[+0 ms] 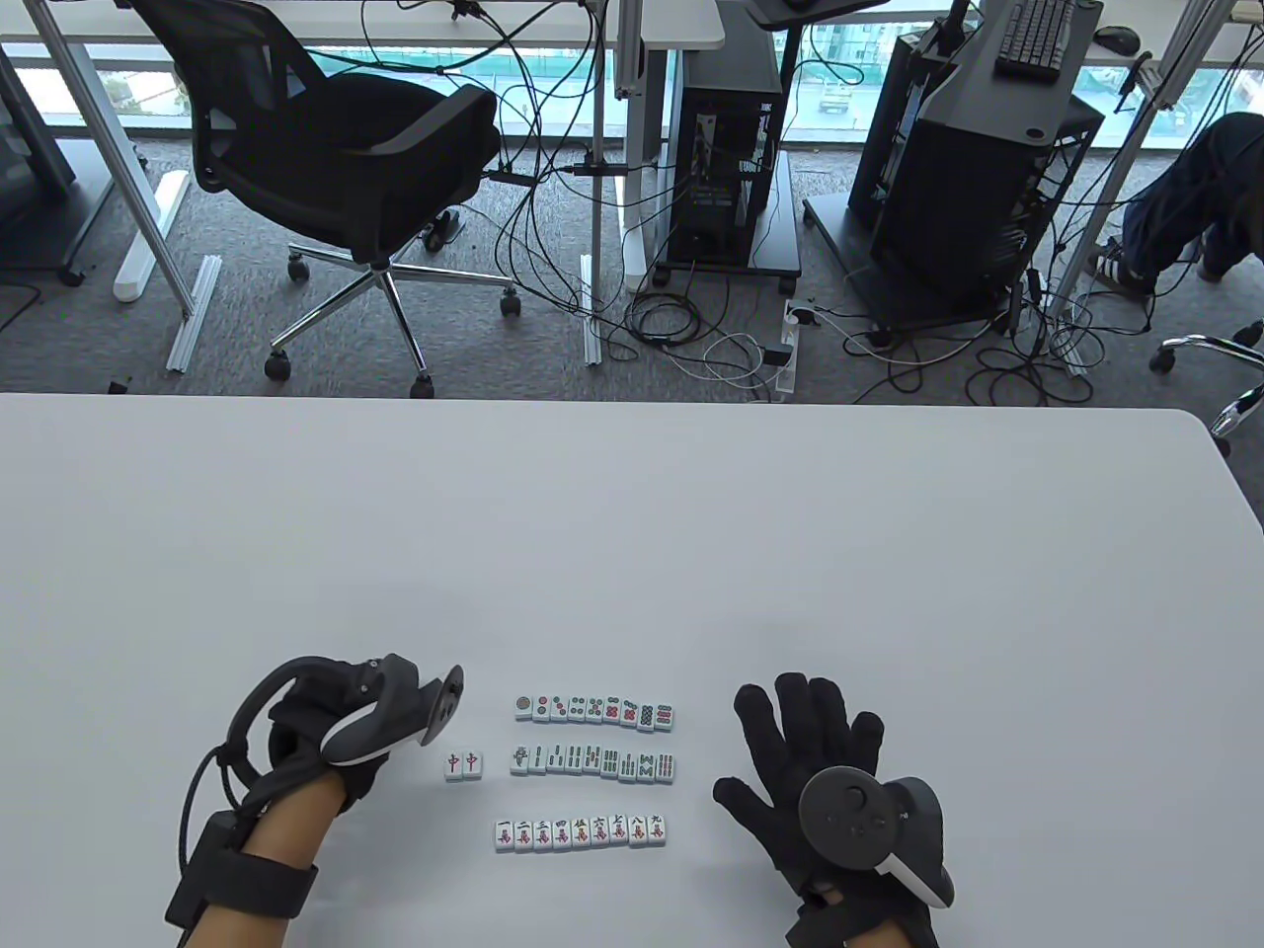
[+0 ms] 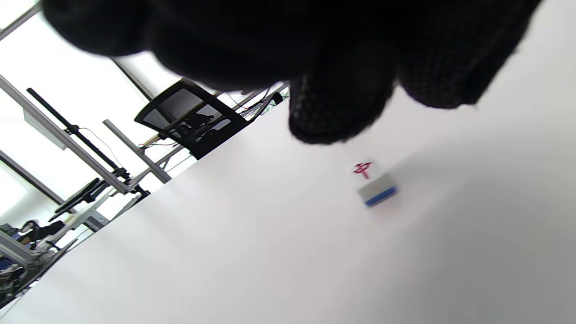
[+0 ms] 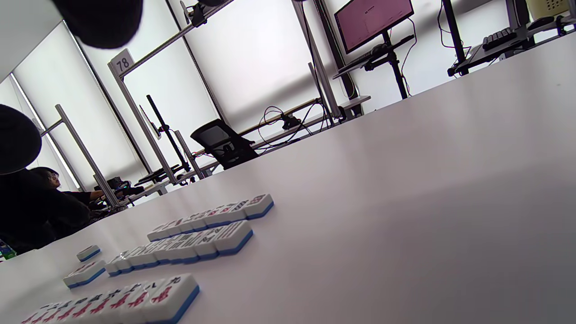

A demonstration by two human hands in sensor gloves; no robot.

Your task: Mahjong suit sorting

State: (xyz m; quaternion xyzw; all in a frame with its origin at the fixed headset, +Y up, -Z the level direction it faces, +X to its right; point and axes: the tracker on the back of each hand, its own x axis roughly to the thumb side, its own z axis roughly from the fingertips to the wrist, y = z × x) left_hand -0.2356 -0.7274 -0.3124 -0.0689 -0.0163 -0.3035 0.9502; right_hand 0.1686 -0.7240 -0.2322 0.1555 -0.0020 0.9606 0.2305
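A white table (image 1: 632, 553) is seen from above. The right hand (image 1: 820, 780) is laid flat with fingers spread, holding nothing. The left hand (image 1: 326, 721) is loosely curled, empty. Between them three sorted tile rows (image 1: 592, 770) are lined up, two red-character tiles (image 1: 463, 763) just left.

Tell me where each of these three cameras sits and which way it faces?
Table view: high, looking down at the white table, three tile rows, both gloved hands.
Left wrist view: under the left hand, tilted, facing a red-character tile.
Right wrist view: low, facing left across the rows; fingertips at top.
Shared: rows, tile.
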